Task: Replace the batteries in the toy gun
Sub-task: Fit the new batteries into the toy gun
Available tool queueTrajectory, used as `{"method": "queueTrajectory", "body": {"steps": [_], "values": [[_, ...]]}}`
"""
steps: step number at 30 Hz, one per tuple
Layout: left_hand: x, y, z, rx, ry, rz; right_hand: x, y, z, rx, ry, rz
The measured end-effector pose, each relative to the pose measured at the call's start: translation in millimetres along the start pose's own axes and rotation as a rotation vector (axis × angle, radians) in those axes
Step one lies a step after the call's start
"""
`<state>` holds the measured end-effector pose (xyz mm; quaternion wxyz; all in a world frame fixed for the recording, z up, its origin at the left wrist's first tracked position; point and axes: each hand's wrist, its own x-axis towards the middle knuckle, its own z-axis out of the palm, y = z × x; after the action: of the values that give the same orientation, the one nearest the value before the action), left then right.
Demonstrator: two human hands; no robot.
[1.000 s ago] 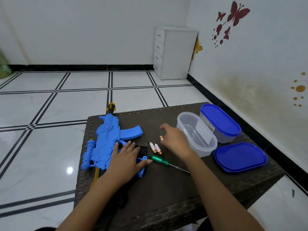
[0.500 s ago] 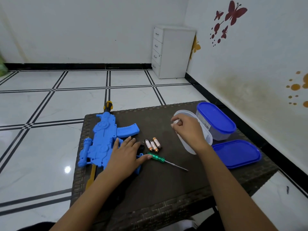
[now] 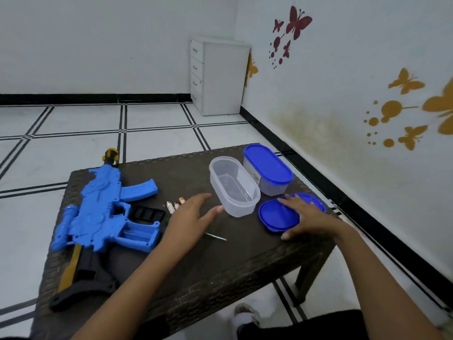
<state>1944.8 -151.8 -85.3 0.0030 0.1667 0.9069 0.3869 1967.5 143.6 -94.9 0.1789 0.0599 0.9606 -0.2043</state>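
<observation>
The left hand (image 3: 188,223) covers the screwdriver (image 3: 215,237) handle and part of the batteries (image 3: 174,204); their labels are too small to read.

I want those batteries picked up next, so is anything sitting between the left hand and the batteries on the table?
Nothing visible blocks it. The left hand hovers open right beside the batteries, which lie loose on the table.
</observation>
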Motion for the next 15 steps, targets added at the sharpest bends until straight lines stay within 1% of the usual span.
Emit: {"method": "queueTrajectory", "body": {"steps": [2, 4, 6, 9, 12, 14, 15], "values": [[6, 13, 15, -0.18, 0.019, -0.058, 1, 5, 4, -0.081, -0.009, -0.002], [13, 23, 26, -0.338, 0.053, -0.105, 1, 6, 3, -0.09, 0.053, -0.01], [21, 28, 31, -0.433, 0.064, -0.159, -3, 2, 2, -0.069, 0.113, -0.027], [36, 24, 42, -0.49, 0.044, -0.207, -9, -3, 0, 0.058, 0.182, -0.02], [46, 16, 52, -0.505, 0.022, -0.239, -14, -11, -5, 0.003, 0.237, -0.033], [48, 13, 55, -0.54, 0.012, -0.239, -19, -17, -9, 0.025, 0.331, -0.088], [48, 13, 57, -0.559, 0.01, -0.235, -20, -18, -11, 0.031, 0.41, -0.117]]}}
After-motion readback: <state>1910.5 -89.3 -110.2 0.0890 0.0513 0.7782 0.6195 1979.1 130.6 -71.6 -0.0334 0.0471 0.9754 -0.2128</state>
